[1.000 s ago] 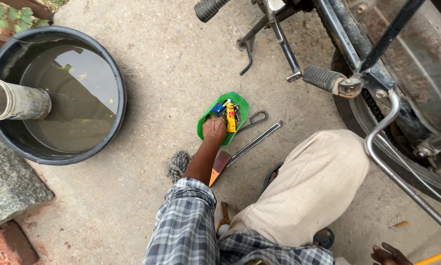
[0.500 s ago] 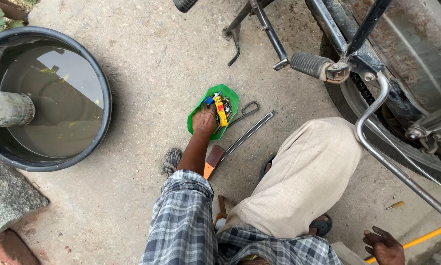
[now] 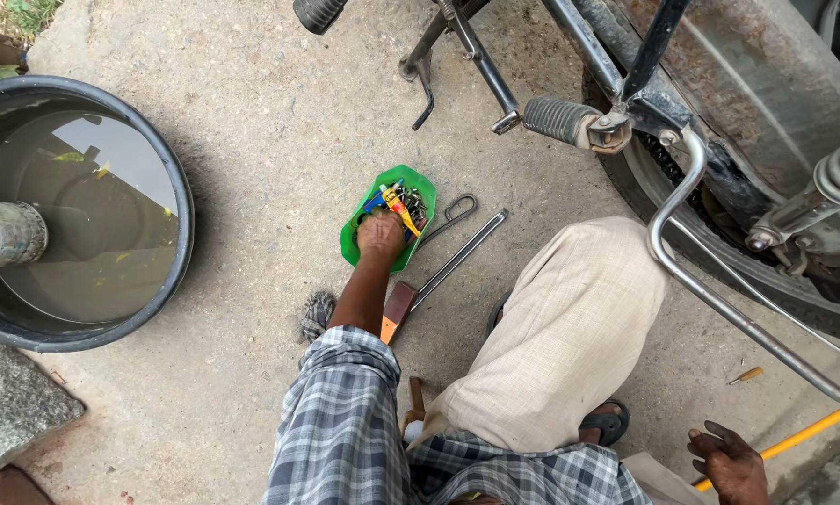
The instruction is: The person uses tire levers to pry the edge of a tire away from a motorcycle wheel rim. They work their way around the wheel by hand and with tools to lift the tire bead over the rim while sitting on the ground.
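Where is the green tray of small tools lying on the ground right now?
In the head view, the green tray lies on the concrete near centre, under the left hand, between the water-filled black tub on the left and the long metal wrench on its right.

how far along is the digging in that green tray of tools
Done: the green tray sits on the concrete beside a long metal bar, near the motorcycle footpeg. In hand: the left hand is in the tray among small tools, nothing visibly lifted out. The right hand rests low, apparently empty. Left: no tool is at the motorcycle yet.
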